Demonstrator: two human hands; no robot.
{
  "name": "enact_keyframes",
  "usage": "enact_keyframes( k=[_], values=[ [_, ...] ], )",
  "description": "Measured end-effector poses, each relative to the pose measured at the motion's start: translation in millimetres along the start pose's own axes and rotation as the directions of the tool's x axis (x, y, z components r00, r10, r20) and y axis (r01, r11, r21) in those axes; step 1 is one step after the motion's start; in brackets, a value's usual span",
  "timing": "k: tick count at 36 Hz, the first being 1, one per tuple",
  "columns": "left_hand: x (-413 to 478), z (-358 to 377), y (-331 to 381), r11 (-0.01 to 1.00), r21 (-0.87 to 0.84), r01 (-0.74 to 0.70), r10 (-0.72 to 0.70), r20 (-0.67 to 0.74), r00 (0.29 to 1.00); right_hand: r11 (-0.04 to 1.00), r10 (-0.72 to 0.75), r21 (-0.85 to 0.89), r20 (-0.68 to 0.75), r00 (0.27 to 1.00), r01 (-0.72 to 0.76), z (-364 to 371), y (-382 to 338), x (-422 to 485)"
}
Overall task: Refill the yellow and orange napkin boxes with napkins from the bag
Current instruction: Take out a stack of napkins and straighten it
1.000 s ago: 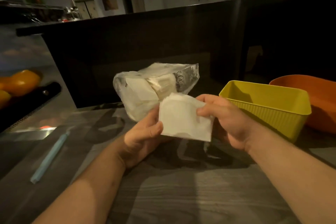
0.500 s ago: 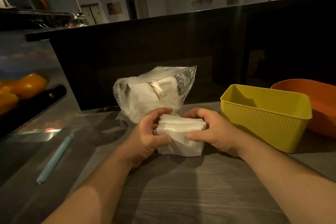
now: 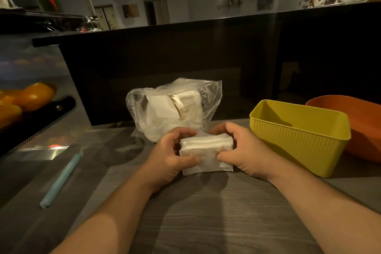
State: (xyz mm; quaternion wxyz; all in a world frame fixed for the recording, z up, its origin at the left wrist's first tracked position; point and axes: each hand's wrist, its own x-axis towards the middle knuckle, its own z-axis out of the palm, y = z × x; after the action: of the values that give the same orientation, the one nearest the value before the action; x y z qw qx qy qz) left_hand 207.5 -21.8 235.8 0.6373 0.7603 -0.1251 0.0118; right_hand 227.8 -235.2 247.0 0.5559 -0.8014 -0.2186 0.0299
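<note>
A stack of white napkins stands on its edge on the grey wood table. My left hand grips its left side and my right hand grips its right side. Just behind the stack sits a clear plastic bag with more napkins inside. To the right stands the yellow napkin box, with nothing showing in the part of its inside that I see. The orange napkin box is behind it at the right edge, partly cut off.
A light blue wrapped straw lies on the table at the left. A black tray with orange fruit sits at the far left. A dark counter wall rises right behind the bag.
The napkin stack, held flat and facing me a second ago, has been turned on edge and lowered onto the table. Both hands now squeeze its sides.
</note>
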Motion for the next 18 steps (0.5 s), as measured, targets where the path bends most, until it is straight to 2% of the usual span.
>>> enact_keyframes(
  k=[4,9,13,15,18],
  values=[
    [-0.2,2.3,-3.0,0.999,0.029,-0.023,0.023,-0.004,1.0,0.999,0.034,-0.002,0.029,0.999,-0.034,1.7,1.3,0.6],
    [-3.3,-3.3,0.6,0.995,0.092,-0.029,0.021,0.084,0.996,0.998,0.025,-0.061,0.101,0.995,-0.019,-1.6,-3.3,-3.1],
    [-2.9,-4.3,-0.2,0.993,0.112,-0.032,0.017,0.131,0.991,0.999,0.032,-0.035,0.088,0.996,-0.029,-2.3,-3.0,-4.2],
    [-1.6,-0.6,-2.2,0.995,0.092,-0.027,0.02,0.08,0.997,0.999,0.047,-0.002,0.054,0.997,-0.047,-0.8,-1.1,-3.2],
    [0.7,9.0,-5.5,0.995,0.092,-0.025,0.032,-0.078,0.996,0.996,0.086,0.035,-0.031,0.996,-0.085,3.9,0.5,-0.9]
  ],
)
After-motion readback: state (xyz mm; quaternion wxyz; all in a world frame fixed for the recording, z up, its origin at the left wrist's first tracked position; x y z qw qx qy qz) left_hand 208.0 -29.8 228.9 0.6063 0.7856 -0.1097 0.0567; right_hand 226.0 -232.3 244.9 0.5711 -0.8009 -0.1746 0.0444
